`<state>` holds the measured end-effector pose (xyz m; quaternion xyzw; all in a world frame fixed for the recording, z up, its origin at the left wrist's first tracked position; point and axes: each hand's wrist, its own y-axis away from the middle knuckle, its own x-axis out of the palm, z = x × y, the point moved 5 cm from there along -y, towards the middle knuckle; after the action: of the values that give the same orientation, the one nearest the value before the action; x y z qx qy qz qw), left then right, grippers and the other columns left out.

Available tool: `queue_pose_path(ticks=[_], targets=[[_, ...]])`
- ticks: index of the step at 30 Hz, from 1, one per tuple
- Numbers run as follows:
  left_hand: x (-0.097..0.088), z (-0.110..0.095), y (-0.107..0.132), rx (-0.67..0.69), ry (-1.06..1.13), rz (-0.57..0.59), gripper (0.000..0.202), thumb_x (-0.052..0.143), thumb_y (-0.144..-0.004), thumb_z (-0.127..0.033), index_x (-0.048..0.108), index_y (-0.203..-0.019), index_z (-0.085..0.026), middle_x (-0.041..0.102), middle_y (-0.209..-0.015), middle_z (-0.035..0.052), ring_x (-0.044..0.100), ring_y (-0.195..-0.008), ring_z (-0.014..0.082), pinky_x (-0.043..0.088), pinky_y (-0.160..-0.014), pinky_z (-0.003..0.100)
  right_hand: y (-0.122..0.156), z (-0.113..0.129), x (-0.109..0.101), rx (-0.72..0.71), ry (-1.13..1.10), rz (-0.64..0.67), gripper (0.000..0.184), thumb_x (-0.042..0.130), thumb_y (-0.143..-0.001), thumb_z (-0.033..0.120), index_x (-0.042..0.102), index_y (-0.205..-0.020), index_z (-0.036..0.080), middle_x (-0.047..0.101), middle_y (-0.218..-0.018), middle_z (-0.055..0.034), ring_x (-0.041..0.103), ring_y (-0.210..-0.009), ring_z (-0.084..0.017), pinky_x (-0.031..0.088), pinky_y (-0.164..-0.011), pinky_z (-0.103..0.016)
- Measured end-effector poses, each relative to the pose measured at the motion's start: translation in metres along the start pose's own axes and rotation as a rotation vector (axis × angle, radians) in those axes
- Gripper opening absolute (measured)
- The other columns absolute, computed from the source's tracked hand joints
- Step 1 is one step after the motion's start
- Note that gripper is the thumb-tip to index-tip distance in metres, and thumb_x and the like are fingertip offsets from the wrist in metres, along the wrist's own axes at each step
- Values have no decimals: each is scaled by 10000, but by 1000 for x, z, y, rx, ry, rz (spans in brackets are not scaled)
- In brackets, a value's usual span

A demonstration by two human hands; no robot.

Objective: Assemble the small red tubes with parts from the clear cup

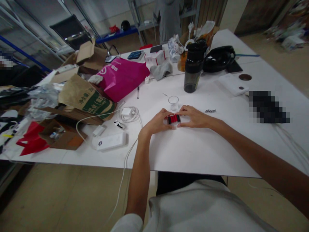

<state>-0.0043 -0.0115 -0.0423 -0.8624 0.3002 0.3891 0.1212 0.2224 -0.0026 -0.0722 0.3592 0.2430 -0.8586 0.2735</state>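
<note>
A small red and black object (174, 119) sits low over the white table, held from both sides. My left hand (159, 121) grips its left end, thumb nearest me and fingers on the far side. On its right end my right hand (191, 116) closes in the same way. What exactly the object is, I cannot make out. Just beyond the hands stands a small clear round container (173, 102). To the right of my right hand lies a short row of small dark metallic pieces (210, 111).
A dark water bottle (192, 69) stands beyond my right hand. Left are a white power bank (111, 141), a coiled white cable (132, 116), a pink bag (125, 75) and cardboard boxes (65, 138). A black case (219, 58) lies far right. A person (167, 21) stands behind the table.
</note>
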Motion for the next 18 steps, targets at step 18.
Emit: queue_pose_path(ticks=[18], targets=[[2,-12,0,-58,-38,6,587,1053,-774,-400,734,-1234,-224,745,-1263,102,754,-1155,324,637,-1082,502,17,10,0,-53,-18,-28,526,944,-940,619,865,-1347,295,748,-1284,-141,698,-1186,-367,553,-1093,-581]])
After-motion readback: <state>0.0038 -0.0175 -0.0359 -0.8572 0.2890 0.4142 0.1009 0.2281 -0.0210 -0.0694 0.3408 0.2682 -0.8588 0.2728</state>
